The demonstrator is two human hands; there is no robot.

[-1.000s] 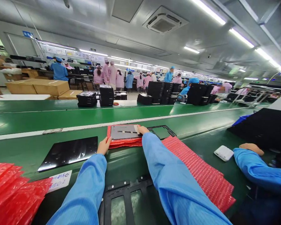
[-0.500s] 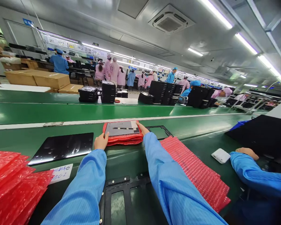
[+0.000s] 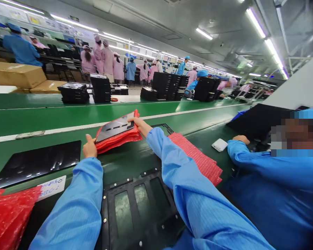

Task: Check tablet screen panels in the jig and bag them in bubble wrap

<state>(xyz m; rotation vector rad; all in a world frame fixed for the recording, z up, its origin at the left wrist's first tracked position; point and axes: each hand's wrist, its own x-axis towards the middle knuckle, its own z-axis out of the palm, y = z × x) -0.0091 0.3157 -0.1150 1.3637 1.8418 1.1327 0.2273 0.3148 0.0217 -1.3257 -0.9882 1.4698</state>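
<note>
A flat grey panel with a dark strip [image 3: 112, 129] lies on top of a stack of red bubble-wrap bags [image 3: 120, 141]. My left hand [image 3: 89, 148] closes on the left end of the stack, thumb up. At the far right corner, my right hand [image 3: 141, 125] grips the same stack, its fingers over the panel's edge. The stack is tilted, its right side higher. Nearer to me is a black frame tray with windows and round studs [image 3: 125, 184]. A glossy black screen panel [image 3: 45, 160] rests to the left of my left hand.
More red bubble-wrap bags lie at right [image 3: 195, 156] and lower left [image 3: 13, 211]. A handwritten label [image 3: 52, 187] sits below the screen panel. A co-worker's hand [image 3: 241, 139] is at the right, near a white device [image 3: 219, 145]. Black tray stacks [image 3: 101, 88] stand beyond the green bench.
My hands have tilted the stack with the panel, raising its right side. My view has turned and shifted, showing more of the black frame tray and the co-worker.
</note>
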